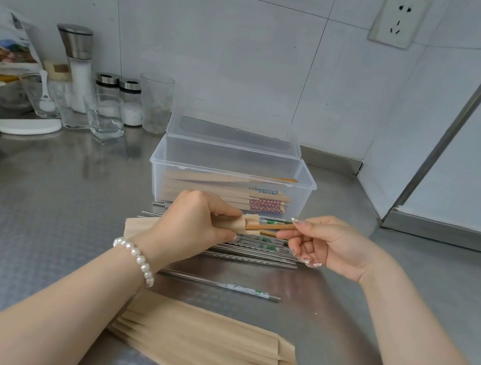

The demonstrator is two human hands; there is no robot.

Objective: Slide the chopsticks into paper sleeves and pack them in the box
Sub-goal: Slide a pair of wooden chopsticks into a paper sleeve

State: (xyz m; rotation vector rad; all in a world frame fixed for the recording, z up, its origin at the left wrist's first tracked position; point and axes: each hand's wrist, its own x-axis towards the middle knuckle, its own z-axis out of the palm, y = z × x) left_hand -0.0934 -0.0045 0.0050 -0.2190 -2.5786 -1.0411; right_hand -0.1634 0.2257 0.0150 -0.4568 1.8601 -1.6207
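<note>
— What is the person holding?

— A pair of thin brown wooden chopsticks (276, 228). The right hand (326, 244) pinches their right end with thumb and first finger. The left hand (194, 222) has its fingers curled tight around a tan paper sleeve (241, 224). The chopstick tips sit in the sleeve's open mouth.

— Where is the box?

— The clear plastic box (232, 177) stands just behind the hands, its lid up. Filled sleeves lie flat inside it.

— Is there room to move?

— Some. Shiny metal chopsticks (253, 253) lie in a pile under the hands. A stack of flat tan paper sleeves (205, 345) lies near the person. Right of the hands the grey steel counter (21, 209) is bare.

— And the room?

— White wall tiles (222, 52) stand at the back. Glass jars and cups (108, 109) stand far left.
</note>
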